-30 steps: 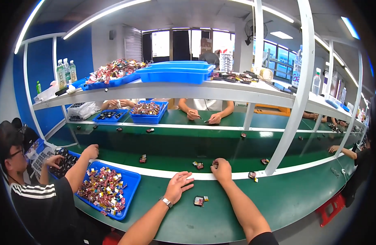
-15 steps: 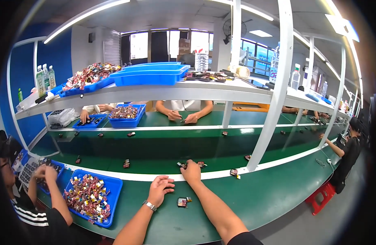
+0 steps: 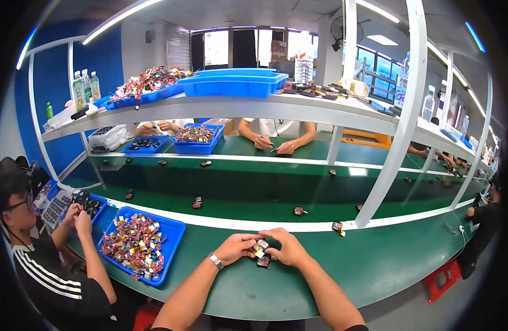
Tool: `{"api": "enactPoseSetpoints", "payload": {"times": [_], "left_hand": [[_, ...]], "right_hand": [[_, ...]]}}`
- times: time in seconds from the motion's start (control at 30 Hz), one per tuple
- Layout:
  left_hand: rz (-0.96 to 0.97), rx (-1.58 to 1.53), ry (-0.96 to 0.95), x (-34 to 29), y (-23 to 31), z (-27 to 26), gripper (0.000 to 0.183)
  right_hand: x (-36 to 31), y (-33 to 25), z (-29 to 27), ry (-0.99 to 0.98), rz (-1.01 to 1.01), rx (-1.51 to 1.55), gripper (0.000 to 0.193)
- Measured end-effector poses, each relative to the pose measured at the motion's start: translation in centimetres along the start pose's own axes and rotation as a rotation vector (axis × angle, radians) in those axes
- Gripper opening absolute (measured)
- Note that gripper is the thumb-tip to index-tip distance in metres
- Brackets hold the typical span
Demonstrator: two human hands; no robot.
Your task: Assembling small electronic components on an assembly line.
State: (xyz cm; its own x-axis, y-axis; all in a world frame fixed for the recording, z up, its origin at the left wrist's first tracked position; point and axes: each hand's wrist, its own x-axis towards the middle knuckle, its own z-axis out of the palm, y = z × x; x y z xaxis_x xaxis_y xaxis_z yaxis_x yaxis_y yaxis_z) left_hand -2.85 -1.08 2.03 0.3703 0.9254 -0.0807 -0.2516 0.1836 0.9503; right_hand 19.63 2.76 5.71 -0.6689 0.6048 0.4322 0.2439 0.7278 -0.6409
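In front of me, my left hand (image 3: 236,250) and my right hand (image 3: 290,249) meet over the green worktable. Between their closed fingers is a small electronic part (image 3: 260,247) with pale and yellow patches. Fingers partly cover it, so its full shape is hidden. Directly below it, a similar dark-red part (image 3: 263,262) lies on the table. To the left of my hands, a blue tray (image 3: 175,240) holds a heap of such parts.
A white rail (image 3: 232,222) separates my table from the green conveyor belt (image 3: 248,194), where scattered parts lie. Another part (image 3: 337,226) rests on the rail beside a white post (image 3: 387,138). A co-worker (image 3: 50,265) sits at left; another person's hands (image 3: 275,145) work across the belt.
My right hand has come back from the rail with a part and joined my left hand, its fingers now closed. The whole view has shifted, moving the scene rightward.
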Motion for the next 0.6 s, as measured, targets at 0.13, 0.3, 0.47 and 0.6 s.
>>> {"api": "enactPoseSetpoints", "payload": {"times": [0.13, 0.3, 0.47, 0.6], "left_hand": [[0.060, -0.096, 0.050, 0.4, 0.0, 1.1, 0.043], [0.066, -0.113, 0.121, -0.1, 0.4, 1.6, 0.042], [0.089, -0.186, 0.090, 0.2, 0.0, 1.7, 0.033], [0.080, -0.176, 0.098, 0.3, 0.1, 1.8, 0.033]], "right_hand": [[-0.6, 1.2, 0.3, 0.125, -0.091, -0.082, 0.047], [-0.4, -0.4, 1.4, 0.317, -0.061, -0.112, 0.025], [-0.4, 0.1, 2.2, 0.325, -0.073, -0.175, 0.017], [0.0, 0.3, 2.1, 0.319, -0.131, -0.266, 0.018]]}}
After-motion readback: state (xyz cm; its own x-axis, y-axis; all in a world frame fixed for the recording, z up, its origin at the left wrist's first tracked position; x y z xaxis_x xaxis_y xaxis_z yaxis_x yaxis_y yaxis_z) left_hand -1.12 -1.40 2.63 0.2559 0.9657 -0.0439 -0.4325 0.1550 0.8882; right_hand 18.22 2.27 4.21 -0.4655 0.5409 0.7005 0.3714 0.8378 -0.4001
